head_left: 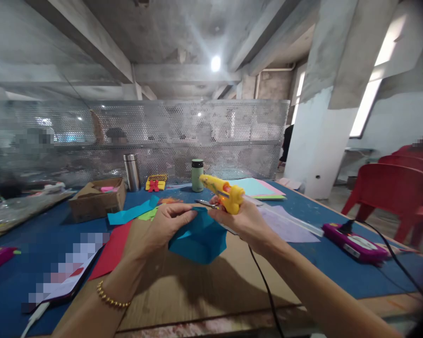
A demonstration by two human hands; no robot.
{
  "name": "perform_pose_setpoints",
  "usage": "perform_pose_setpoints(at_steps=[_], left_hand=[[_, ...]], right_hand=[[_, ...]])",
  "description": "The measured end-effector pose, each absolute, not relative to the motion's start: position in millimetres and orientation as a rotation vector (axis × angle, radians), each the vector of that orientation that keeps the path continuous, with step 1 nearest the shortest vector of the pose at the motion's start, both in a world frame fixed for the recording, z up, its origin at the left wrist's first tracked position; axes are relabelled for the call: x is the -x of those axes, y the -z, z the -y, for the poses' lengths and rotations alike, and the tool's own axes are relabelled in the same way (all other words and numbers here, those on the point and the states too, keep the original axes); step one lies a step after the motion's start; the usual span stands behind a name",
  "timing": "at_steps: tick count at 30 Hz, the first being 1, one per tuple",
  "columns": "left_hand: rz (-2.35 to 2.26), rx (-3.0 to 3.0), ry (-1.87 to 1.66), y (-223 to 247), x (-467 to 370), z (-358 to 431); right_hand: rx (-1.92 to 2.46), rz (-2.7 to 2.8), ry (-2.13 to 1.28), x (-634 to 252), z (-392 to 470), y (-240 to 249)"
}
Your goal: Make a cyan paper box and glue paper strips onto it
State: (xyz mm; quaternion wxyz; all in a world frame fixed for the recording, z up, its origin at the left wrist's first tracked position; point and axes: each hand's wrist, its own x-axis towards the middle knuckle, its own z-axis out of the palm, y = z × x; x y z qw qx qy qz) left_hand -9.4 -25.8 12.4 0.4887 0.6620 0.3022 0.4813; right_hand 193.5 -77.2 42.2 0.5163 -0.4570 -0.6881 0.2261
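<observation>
We see a brown cardboard sheet (183,305) nearest, its broad front portion separating the work from the table's edge. Over it, the left hand (164,225) pinches a folded blue paper (197,241) by its upper edge; the right hand (245,223) curls around a yellow hot glue gun (225,191), thumb beside the paper. A black cord (264,277) runs from below the right wrist toward the near edge. Flanking us, red paper (111,256) borders the left side, while blue tabletop (320,272) stretches rightward to a purple power strip (354,243). Beyond, a carton (98,202), steel flask (132,172) and green tumbler (197,178) line up before a perforated metal screen (232,131).
</observation>
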Motion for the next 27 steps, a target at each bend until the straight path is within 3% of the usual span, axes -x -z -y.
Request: perform_pose_setpoints(at_steps=[8, 27], left_hand=[[-0.682, -1.618, -1.194, -23.6, 5.7, 34.0], [-0.794, -1.547, -1.329, -19.1, 6.7, 26.1]], right_hand=[[1.229, 1.803, -0.306, -187.3, 49.2, -26.9], [1.053, 1.564, -0.635, -183.1, 45.2, -20.8]])
